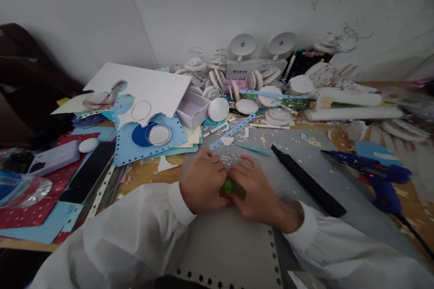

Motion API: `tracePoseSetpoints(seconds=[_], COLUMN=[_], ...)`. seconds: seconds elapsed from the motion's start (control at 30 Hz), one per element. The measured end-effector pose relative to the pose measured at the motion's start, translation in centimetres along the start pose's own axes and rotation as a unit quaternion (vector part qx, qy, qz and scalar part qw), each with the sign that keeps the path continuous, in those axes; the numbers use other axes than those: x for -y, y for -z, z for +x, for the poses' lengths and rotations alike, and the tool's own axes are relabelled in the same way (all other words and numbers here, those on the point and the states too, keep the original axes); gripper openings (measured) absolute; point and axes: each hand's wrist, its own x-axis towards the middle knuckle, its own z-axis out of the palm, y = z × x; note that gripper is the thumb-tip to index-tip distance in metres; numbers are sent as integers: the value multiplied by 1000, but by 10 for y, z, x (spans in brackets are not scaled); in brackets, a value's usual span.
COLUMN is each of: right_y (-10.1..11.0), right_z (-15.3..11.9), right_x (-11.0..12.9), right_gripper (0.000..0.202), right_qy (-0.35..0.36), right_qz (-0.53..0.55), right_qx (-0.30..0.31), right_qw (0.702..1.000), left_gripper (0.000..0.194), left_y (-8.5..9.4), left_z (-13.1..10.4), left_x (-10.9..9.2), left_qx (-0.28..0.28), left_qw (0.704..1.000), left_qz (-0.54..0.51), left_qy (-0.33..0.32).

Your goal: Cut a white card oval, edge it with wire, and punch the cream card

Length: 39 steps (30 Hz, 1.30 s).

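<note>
A small green paper punch (228,186) sits between my two hands, mostly covered by fingers. My left hand (204,180) is closed around its left side. Around the right side, my right hand (253,185) is curled with the fingers bent over it. Beneath both hands lies a pale sheet (227,244) with small flower-shaped holes along its bottom and right edges. The sheet's top edge is hidden by my hands. A grey cutting mat (257,144) strewn with paper scraps extends beyond them.
To the right are a black long-handled tool (308,180) and a blue glue gun (376,174) with a red light. White discs (219,109) and a small box (192,109) crowd the back. Punched blue paper (124,144), a dark phone (88,172) and a plastic bottle (23,189) lie left.
</note>
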Motion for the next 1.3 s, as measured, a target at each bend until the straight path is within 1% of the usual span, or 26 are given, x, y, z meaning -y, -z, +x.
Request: tracePoseSetpoints(seconds=[0.17, 0.33, 0.43, 0.53, 0.63, 0.73, 0.8, 0.87, 0.97, 1.0, 1.13, 1.3], right_y=[-1, -4, -8, -11, -11, -9, -7, -6, -4, -3, 1, 6], right_z=[-1, 2, 5, 6, 5, 5, 6, 7, 6, 6, 4, 6], right_x=[1, -2, -2, -2, -3, -4, -3, -3, -4, -5, -9, -7], right_gripper=[13, 11, 11, 16, 21, 23, 23, 24, 31, 33, 34, 31], right_qy=[-7, -16, -20, -16, -13, -20, -21, -22, -31, -35, -42, -18], right_qz=[0, 5, 12, 16, 22, 24, 16, 7, 9, 14, 28, 17], right_qx=[-5, 15, 4, -11, -20, -18, -15, -13, -11, -11, -10, -8], right_qw=[1000, 1000, 1000, 1000, 999, 999, 1000, 1000, 999, 999, 999, 1000], left_gripper=[37, 38, 40, 42, 48, 50, 48, 42, 24, 20, 26, 23], left_y=[-1, -7, -7, -5, -2, -1, -2, -3, -7, -8, -10, -11], left_z=[-1, -1, -6, -15, -25, -31, -34, -35, -37, -37, -38, -39], left_x=[3, 5, 8, 14, 24, 33, 35, 36, 35, 35, 36, 35], left_qx=[-6, -7, -14, -22, -42, -46, -36, -30, -31, -31, -33, -53], left_qw=[1000, 1000, 999, 999, 999, 996, 994, 993, 994, 994, 991, 984], left_qz=[8, 8, 33, 41, 2, -64, -97, -108, -100, -100, -122, -164], left_qy=[-10, -1, 17, 14, 2, 29, 45, 42, 34, 34, 38, 53])
